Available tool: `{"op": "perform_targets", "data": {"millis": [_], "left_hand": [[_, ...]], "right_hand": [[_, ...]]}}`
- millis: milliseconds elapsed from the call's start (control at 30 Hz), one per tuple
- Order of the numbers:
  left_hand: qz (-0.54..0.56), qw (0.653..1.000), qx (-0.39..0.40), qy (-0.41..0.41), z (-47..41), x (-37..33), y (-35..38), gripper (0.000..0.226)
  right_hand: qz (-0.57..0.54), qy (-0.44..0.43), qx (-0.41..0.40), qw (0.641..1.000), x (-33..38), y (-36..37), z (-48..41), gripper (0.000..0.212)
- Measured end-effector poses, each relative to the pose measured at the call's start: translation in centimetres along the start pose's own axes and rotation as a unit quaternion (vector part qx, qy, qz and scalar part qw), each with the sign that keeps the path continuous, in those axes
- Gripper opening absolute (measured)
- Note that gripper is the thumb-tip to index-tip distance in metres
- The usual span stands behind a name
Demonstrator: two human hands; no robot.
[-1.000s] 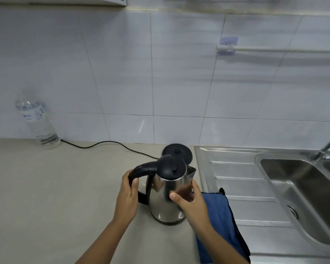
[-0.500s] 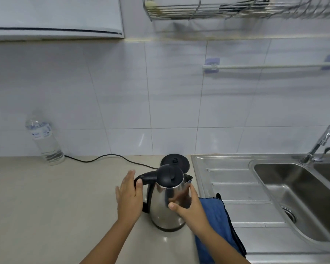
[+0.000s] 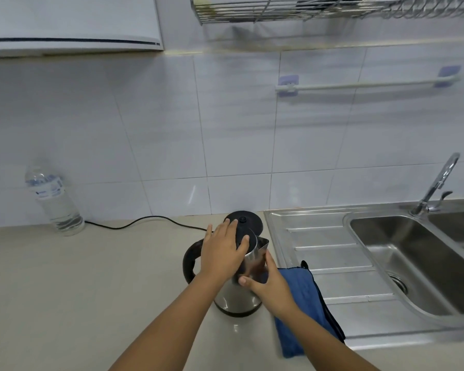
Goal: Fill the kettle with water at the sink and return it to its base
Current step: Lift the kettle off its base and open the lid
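Note:
A steel kettle [image 3: 233, 298] with a black handle [image 3: 189, 261] stands upright on the beige counter, just in front of its round black base [image 3: 248, 220]. My left hand [image 3: 223, 253] lies over the black lid, fingers curled around its edge and hiding most of it. My right hand [image 3: 268, 285] grips the kettle's steel body on the right side, below the spout. The steel sink [image 3: 413, 263] with its tap [image 3: 437, 183] lies to the right, beyond the drainboard.
A blue cloth [image 3: 303, 298] lies at the drainboard's edge, right beside the kettle. The base's black cord [image 3: 145, 220] runs left toward a clear water bottle [image 3: 55, 202] by the tiled wall. A towel rail [image 3: 359, 84] and a wire rack [image 3: 306, 9] hang above.
My left hand left the handle and moved up onto the lid. My right hand stayed on the kettle's body. The view tilted upward, showing the rack and tap.

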State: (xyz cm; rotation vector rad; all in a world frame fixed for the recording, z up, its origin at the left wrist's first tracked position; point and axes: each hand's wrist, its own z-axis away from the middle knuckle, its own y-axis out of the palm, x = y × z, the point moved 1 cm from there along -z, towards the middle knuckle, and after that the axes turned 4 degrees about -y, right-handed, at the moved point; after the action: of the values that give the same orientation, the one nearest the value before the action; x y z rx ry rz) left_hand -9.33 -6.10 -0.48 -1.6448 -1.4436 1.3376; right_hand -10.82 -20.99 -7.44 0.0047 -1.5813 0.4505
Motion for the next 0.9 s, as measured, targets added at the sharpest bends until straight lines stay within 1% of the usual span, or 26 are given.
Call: {"op": "perform_targets", "data": {"millis": [133,267,367,433,500,567,633,767,900], "left_hand": [[0.003,1.0,-0.01,-0.002,0.0,-0.2,0.2,0.052],[0.01,1.0,-0.02,-0.002,0.0,-0.2,0.4,0.048],[0.032,0.999,-0.02,0.02,0.1,-0.2,0.2,0.044],[0.088,0.995,-0.028,0.024,0.1,-0.3,-0.3,0.042],[0.148,0.988,-0.029,0.017,0.0,-0.2,-0.8,0.04],[0.174,0.984,-0.02,0.021,0.0,-0.1,-1.1,0.038],[0.179,0.983,-0.005,0.026,0.0,0.1,-1.4,0.04],[0.155,0.987,0.019,0.026,0.1,0.2,-1.6,0.058],[0.173,0.984,0.028,0.021,-0.1,0.4,-1.7,0.057]], "right_hand": [[0.007,-0.017,-0.014,1.0,-0.2,0.1,0.0,0.086],[0.01,-0.021,-0.016,1.0,-0.1,0.1,0.0,0.079],[0.005,-0.023,-0.012,1.0,-0.2,0.1,0.1,0.086],[0.006,-0.023,-0.013,1.0,-0.2,0.1,0.2,0.091],[0.01,-0.027,-0.015,0.999,-0.1,0.1,0.2,0.088],[0.013,-0.028,-0.018,0.999,-0.1,0.0,0.3,0.085],[0.012,-0.028,-0.021,0.999,0.0,-0.1,0.4,0.085],[0.009,-0.031,-0.015,0.999,0.0,-0.2,0.5,0.084],[0.007,-0.032,-0.011,0.999,0.0,-0.2,0.4,0.083]]}}
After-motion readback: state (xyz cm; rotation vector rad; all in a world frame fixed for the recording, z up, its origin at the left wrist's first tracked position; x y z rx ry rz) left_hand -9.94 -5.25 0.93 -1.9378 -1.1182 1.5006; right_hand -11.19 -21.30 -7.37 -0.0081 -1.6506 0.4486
